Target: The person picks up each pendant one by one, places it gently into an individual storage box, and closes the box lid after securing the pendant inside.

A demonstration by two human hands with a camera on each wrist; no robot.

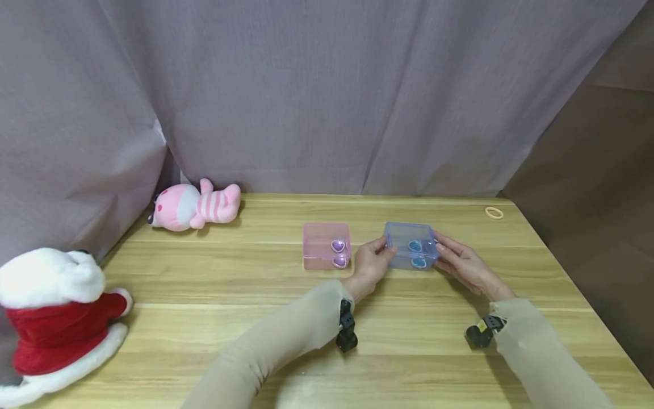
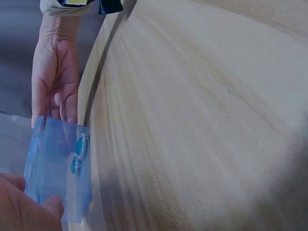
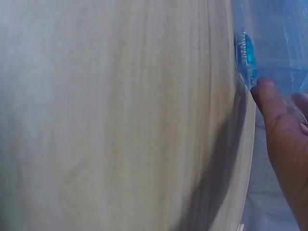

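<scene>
A clear blue plastic box (image 1: 401,234) sits right of centre on the wooden table, with both hands at it. Blue heart-shaped gems (image 1: 415,246) with pale beaded edges show through its walls, near its right side. My left hand (image 1: 369,266) grips the box's left side, its thumb on the front. From the other side my right hand (image 1: 467,268) holds the right end between thumb and fingers. In the left wrist view the blue box (image 2: 60,163) appears between the two hands. Some right fingers are hidden behind the box.
Left of the blue box stands a clear pink box (image 1: 319,241) with purple heart-shaped gems (image 1: 338,246). A pink plush toy (image 1: 196,205) lies at the back left; a white plush in red clothing (image 1: 61,329) is at the left edge. A beige ring (image 1: 494,213) lies back right.
</scene>
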